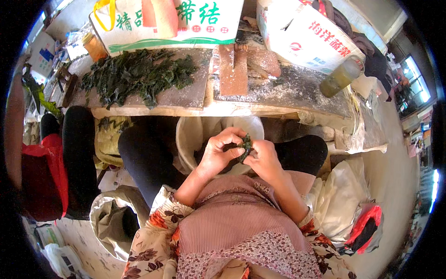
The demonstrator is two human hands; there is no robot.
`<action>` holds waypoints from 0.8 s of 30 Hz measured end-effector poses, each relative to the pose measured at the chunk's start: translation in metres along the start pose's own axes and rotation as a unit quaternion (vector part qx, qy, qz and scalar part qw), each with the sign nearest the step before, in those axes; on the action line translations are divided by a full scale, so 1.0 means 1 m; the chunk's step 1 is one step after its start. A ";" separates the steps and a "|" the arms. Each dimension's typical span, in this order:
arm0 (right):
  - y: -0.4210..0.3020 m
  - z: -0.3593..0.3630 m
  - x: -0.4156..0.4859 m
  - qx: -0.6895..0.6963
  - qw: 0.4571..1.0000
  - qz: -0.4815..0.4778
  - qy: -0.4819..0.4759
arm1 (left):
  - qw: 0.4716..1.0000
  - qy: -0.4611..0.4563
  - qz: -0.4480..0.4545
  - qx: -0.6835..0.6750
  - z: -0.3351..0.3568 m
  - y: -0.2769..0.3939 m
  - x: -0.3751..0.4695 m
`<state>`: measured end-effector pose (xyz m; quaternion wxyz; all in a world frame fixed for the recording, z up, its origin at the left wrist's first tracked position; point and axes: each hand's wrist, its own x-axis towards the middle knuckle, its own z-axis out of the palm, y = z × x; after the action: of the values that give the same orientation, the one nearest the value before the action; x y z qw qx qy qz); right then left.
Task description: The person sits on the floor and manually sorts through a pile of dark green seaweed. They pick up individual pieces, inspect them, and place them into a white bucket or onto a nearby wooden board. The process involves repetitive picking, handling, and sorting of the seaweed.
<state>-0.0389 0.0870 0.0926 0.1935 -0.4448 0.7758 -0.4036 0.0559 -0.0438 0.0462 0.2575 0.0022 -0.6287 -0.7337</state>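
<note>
Between my two hands is a small dark green piece of seaweed (247,148), folded or bunched up. My left hand (220,149) pinches it from the left with thumb and fingers. From the right, the fingers of my right hand (263,156) grip the same piece. Both hands are above a pale bucket (188,137) that stands between my knees; its inside is partly hidden by my hands. A loose heap of dark green seaweed (134,78) lies on a brown board (188,96) at the left of the low table.
White cartons with printing (223,33) (313,38) stand along the table's back. On the right lie a jar of greenish liquid (339,78) and a brown strip (233,76) on a white-dusted board. An open sack (120,219) stands at my left, beside another person's legs (79,160).
</note>
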 end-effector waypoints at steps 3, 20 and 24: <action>0.004 -0.002 -0.009 -0.033 0.998 0.018 0.055 | 0.988 0.009 -0.091 -0.127 0.002 -0.007 -0.004; 0.015 -0.019 -0.033 -0.180 0.952 -0.127 0.211 | 0.998 -0.023 -0.054 -0.027 0.027 -0.007 0.005; 0.018 -0.017 -0.033 -0.175 0.957 -0.125 0.194 | 0.988 -0.095 -0.006 0.121 0.035 -0.001 0.007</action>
<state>-0.0422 0.1275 0.0870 -0.0932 -0.4782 0.7953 -0.3606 0.0381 -0.0142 0.0546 0.1906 -0.0326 -0.7346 -0.6504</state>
